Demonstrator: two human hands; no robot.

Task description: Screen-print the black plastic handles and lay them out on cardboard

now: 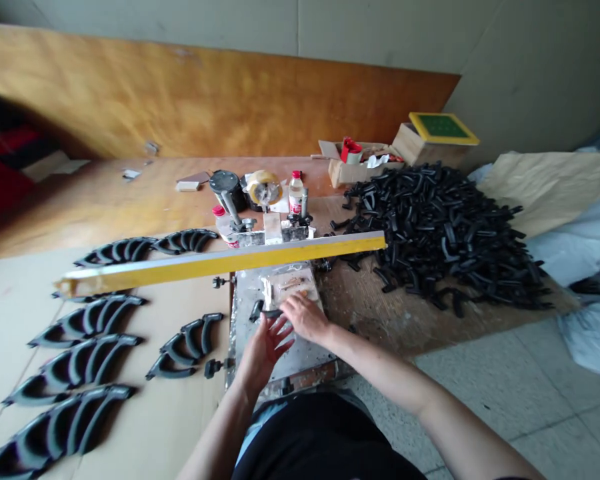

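A black curved plastic handle [271, 313] lies over the pale plate [300, 280] of a paint-spotted metal jig [250, 353]. The curled fingers of my right hand [307, 318] close on its right end. My left hand [266, 350] is just below, fingers spread and palm partly turned up, with the thumb at the handle's lower edge. At the handle's left end is a short black block [257, 310]. Across the jig, beyond both hands, runs a long yellow bar [230, 262] with a pale top.
Curved black handles [87, 363] lie in fanned rows on the cardboard at left. A large heap of black handles [430, 227] covers the right side. Behind the bar are a tape roll [264, 189], a dark can [227, 187], a red-capped bottle [296, 192] and a carton [353, 172].
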